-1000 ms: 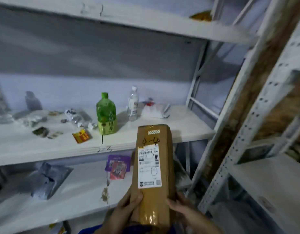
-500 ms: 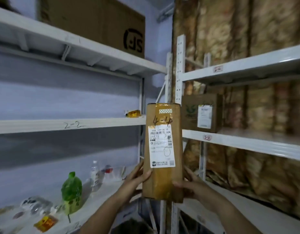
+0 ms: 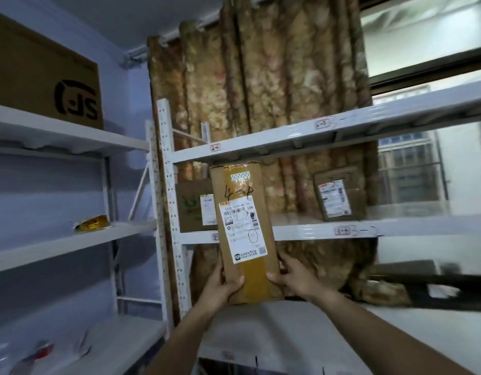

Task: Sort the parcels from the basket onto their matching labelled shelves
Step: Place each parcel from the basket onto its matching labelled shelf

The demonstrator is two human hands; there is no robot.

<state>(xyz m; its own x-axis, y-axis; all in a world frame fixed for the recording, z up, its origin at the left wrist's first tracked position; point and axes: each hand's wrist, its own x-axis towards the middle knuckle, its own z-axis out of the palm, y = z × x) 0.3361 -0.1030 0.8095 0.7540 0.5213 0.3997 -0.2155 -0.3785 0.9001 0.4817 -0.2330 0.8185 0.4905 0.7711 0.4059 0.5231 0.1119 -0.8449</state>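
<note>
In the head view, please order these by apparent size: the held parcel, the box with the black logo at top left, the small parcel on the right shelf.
1. Box with the black logo, though cut off by the frame
2. Held parcel, enlarged by nearness
3. Small parcel

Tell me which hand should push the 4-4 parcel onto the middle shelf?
Probably right. Both hands grip the parcel's bottom end, left hand on its left edge, right hand on its right. The shelf's free space lies right of the parcel, before the tilted box; another box sits behind-left.
</note>
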